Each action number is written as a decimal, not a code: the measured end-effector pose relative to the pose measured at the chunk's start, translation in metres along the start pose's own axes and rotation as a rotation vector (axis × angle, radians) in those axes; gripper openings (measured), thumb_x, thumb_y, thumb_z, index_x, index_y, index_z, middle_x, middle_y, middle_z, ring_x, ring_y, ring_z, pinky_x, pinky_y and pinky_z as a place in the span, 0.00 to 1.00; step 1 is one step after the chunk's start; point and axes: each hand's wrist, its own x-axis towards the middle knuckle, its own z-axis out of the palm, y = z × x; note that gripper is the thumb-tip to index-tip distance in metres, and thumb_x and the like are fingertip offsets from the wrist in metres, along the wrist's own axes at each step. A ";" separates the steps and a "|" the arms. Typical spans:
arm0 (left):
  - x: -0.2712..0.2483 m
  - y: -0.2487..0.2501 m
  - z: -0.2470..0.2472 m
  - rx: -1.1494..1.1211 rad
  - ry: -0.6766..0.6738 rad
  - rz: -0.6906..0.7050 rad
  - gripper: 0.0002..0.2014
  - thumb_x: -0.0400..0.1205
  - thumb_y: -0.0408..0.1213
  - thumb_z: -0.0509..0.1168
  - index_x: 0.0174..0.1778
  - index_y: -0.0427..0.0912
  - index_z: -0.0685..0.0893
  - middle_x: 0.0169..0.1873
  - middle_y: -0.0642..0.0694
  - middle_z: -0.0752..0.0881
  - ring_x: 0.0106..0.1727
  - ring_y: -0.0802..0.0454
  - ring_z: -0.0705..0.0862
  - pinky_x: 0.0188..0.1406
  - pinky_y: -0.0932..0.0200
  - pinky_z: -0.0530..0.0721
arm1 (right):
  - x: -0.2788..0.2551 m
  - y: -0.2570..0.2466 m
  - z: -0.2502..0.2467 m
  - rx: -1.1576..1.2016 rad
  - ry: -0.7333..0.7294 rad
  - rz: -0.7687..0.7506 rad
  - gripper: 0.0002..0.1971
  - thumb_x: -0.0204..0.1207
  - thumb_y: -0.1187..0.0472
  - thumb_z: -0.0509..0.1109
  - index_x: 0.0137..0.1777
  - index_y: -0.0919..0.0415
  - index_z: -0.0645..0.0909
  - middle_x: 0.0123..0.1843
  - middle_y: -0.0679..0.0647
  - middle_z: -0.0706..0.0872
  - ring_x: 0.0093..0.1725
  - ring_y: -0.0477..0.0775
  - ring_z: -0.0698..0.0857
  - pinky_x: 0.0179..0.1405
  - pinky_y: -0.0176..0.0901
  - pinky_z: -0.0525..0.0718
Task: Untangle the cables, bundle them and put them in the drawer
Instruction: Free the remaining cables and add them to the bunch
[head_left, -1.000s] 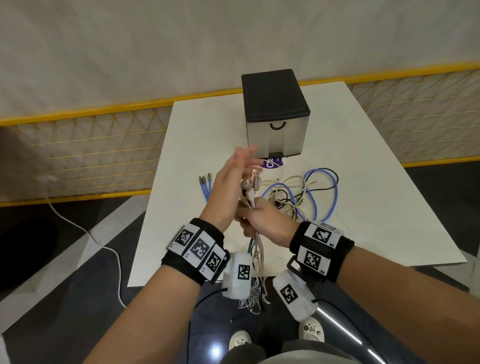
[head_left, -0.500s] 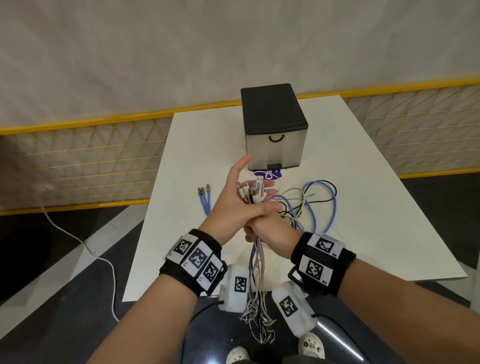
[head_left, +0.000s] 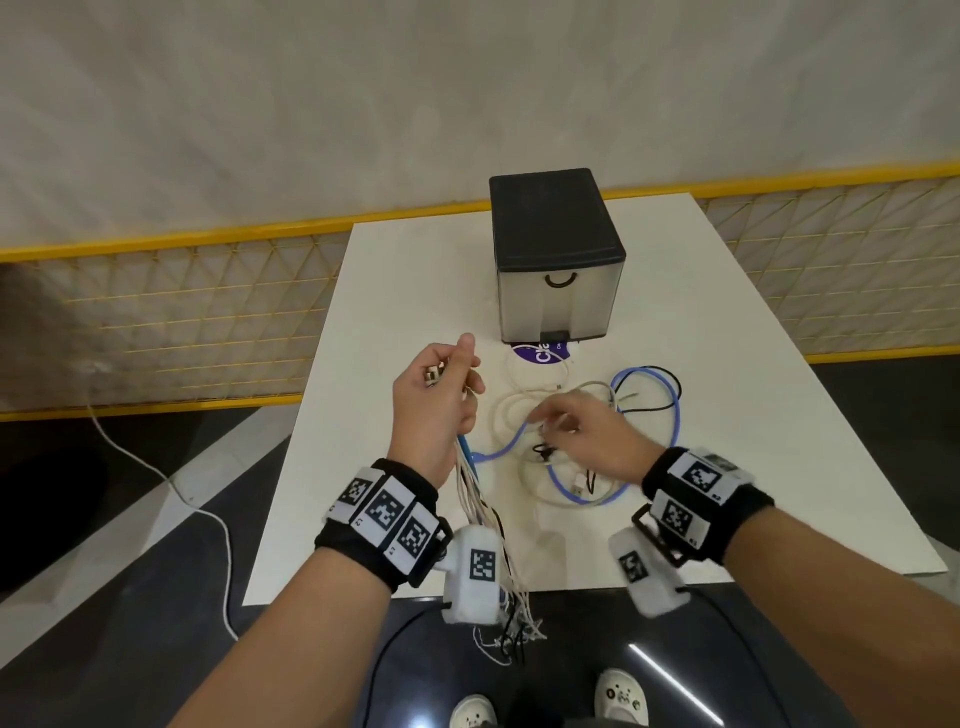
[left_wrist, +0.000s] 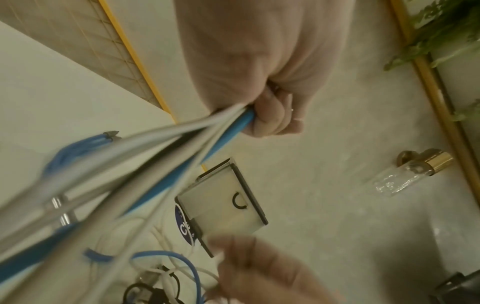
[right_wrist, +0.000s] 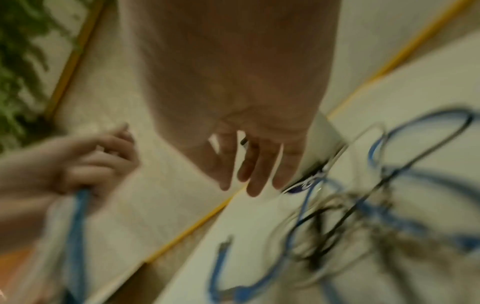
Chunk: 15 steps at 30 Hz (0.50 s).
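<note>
My left hand (head_left: 457, 379) is raised over the white table's (head_left: 753, 441) near left part and grips a bundle of white, grey and blue cables (head_left: 475, 499). Their plugs stick out above the fist and the strands hang past my wrist below the table edge. In the left wrist view the fist (left_wrist: 272, 119) is curled tight round the bundle (left_wrist: 182, 144). My right hand (head_left: 558, 423) hovers over the loose tangle of blue, white and black cables (head_left: 644, 395) on the table. In the right wrist view its fingers (right_wrist: 249, 176) are straight and hold nothing. The drawer unit (head_left: 558, 306) stands closed behind the tangle.
A round purple label (head_left: 540, 353) lies at the drawer unit's front foot. A yellow mesh fence (head_left: 182, 312) runs behind and beside the table. A white cord (head_left: 156, 467) trails on the dark floor at left. My shoes (head_left: 621, 696) show below the table's near edge.
My right hand has let go of the bundle and moved right and down over the tangle. My left hand now holds the bundle alone, shifted slightly left.
</note>
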 end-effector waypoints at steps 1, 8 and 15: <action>-0.001 0.000 -0.002 -0.002 0.001 -0.002 0.15 0.85 0.46 0.67 0.37 0.40 0.79 0.22 0.49 0.76 0.18 0.56 0.62 0.16 0.66 0.58 | 0.003 0.016 -0.008 -0.168 0.066 0.024 0.17 0.74 0.72 0.62 0.44 0.48 0.84 0.47 0.52 0.80 0.45 0.51 0.82 0.44 0.39 0.81; -0.009 0.002 -0.011 -0.028 -0.001 0.001 0.15 0.86 0.45 0.65 0.37 0.41 0.76 0.20 0.50 0.71 0.19 0.56 0.60 0.18 0.64 0.56 | -0.014 0.060 -0.008 -0.419 0.023 0.196 0.06 0.76 0.64 0.66 0.51 0.59 0.81 0.50 0.57 0.81 0.46 0.60 0.83 0.44 0.43 0.76; -0.012 -0.005 -0.016 -0.031 0.012 -0.022 0.14 0.85 0.42 0.67 0.36 0.41 0.77 0.20 0.50 0.70 0.19 0.55 0.60 0.17 0.66 0.58 | -0.006 0.052 -0.011 -0.276 0.124 0.157 0.10 0.71 0.70 0.72 0.42 0.53 0.79 0.47 0.56 0.83 0.42 0.54 0.80 0.39 0.38 0.77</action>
